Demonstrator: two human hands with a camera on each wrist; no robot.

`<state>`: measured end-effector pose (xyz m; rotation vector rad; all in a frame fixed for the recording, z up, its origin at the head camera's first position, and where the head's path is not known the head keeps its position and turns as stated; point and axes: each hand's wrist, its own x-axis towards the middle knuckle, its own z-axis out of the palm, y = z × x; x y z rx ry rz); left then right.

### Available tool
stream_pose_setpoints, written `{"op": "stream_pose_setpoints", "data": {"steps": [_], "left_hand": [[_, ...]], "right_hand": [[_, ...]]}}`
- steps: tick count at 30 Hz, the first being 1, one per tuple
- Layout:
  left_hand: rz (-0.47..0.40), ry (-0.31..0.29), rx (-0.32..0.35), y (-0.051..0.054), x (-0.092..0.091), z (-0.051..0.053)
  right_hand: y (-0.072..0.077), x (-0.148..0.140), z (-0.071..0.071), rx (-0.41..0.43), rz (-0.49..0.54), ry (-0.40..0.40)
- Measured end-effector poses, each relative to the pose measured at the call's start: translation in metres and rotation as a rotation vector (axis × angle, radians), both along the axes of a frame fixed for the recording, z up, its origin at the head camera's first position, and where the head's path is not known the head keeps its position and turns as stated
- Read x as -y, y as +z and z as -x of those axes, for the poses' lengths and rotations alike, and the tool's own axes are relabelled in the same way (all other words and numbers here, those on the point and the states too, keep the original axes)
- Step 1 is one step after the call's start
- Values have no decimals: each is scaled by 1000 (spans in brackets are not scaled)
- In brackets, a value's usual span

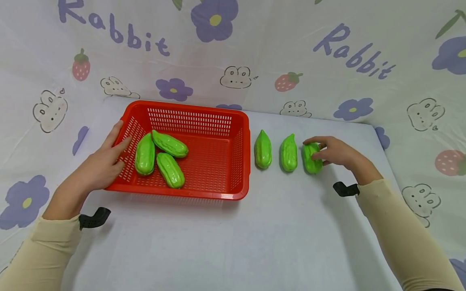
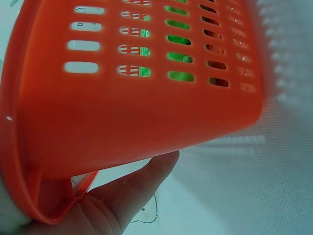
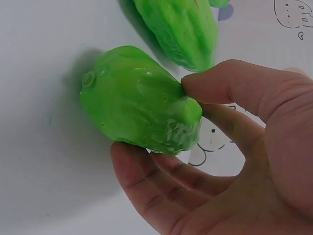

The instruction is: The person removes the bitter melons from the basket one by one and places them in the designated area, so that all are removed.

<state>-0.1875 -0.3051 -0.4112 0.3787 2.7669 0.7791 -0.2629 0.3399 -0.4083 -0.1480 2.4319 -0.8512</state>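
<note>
From where I stand, it's the R hand (image 1: 335, 151) that's nearest the loose gourds: it grips the outermost gourd (image 1: 310, 165), thumb on one side, fingers on the other, pinched toward the far end. Can't tell if that one's off the worktop (image 1: 225, 242) or resting on it. Its long axis runs approx. front-to-back, tilted a bit, w/ the blunt end toward the person.

Key relation: the red basket (image 1: 182, 195) is well off to the L of the held gourd, w/ 2 others btwn, on the worktop: a middle gourd (image 1: 289, 155), just beside the held one, not touching, & an inner gourd (image 1: 263, 151) near the basket's R wall. Both lie approx. parallel to the held one, tips away from the person.

L hand (image 1: 103, 163) is at the opp. end, holding the basket's L rim, digits over the edge & 1 outside the wall per the L wrist cam; no gourd in it.

Basket's longer side runs L–R. 3 gourds inside, all in the L part: a leftmost gourd (image 1: 145, 155) pointing front-to-back, an upper gourd (image 1: 169, 144) slanting down to the R, & a lower gourd (image 1: 170, 171) on a steeper slant. Tips of the first 2 touch or nearly do.
</note>
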Motion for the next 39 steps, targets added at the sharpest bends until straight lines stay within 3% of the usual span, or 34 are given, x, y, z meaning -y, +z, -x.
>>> {"op": "stream_pose_setpoints", "data": {"steps": [10,24,39], "left_hand": [[-13,-13,-25,-2,2,1],[-13,8,8,0,0,-1],[-5,11,9,1,-1,0]], "right_hand": [[-1,-1,0,29,-6,7],[0,-5,1,25,6,15],[17,-2,-2,-98,-84,1]]}}
